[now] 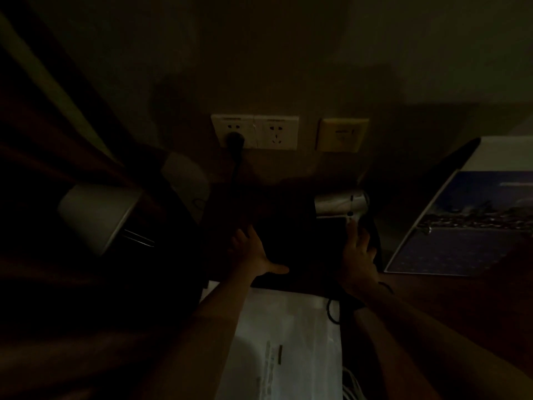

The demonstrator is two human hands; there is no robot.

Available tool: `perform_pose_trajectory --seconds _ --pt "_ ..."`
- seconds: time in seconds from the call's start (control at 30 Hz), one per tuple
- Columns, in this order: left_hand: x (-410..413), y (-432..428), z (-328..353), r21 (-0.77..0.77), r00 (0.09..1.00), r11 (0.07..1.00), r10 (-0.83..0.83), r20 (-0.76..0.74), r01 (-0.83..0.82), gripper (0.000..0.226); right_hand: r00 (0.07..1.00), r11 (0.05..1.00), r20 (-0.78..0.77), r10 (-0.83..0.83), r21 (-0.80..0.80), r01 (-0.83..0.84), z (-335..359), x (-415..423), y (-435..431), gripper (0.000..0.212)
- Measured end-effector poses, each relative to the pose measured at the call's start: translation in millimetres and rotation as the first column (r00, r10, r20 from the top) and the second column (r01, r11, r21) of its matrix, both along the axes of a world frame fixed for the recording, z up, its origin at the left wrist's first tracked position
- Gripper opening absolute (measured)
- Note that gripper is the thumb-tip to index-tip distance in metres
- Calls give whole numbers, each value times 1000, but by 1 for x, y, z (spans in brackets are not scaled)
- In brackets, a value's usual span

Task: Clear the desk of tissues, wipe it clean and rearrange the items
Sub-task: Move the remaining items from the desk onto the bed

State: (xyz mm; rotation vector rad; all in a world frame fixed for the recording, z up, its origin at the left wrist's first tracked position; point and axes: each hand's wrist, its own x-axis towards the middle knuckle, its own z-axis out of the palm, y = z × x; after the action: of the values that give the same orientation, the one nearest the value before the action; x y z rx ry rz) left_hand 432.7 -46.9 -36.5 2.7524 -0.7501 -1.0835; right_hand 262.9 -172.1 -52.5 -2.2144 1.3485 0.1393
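You are in the rearranging step. Your left grip (253, 251) lies released, fingers spread, on a dark flat thing (288, 226). Your right grip (359, 255), also released, touches the hair dryer (341, 204) near the wall. Next, I think, you must close around its handle.

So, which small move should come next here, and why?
Probably close the right hand round the hair dryer by its handle: the straight fingers reach that handle, and the left hand lies spread on the dark surface nearby.

Silver hair dryer (340, 203); white lampshade (98, 215); white sockets (255, 131); dark-brown desk (447, 307); blue skyline print on white-bordered board (467, 223), right edge.
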Motion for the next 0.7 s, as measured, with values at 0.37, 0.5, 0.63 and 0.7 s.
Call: perform_pose_trajectory --seconds 0.37,0.5,0.63,0.7 --pt "52 -14 9 -151 937 925 -336 98 348 119 997 998 -55 45 38 -43 1 -3 -6 99" --pt "50 -40 0 -93 820 816 -563 101 571 128 998 999 -40 39 39 -37 -4 -3 -7 102" --pt "58 -49 -11 38 769 771 -637 60 636 126 997 999 -55 53 9 -52 -10 -3 -8 110" --pt "59 -51 -13 99 705 716 -698 122 692 121 997 999 -52 53 -3 -53 -12 -3 -8 110"
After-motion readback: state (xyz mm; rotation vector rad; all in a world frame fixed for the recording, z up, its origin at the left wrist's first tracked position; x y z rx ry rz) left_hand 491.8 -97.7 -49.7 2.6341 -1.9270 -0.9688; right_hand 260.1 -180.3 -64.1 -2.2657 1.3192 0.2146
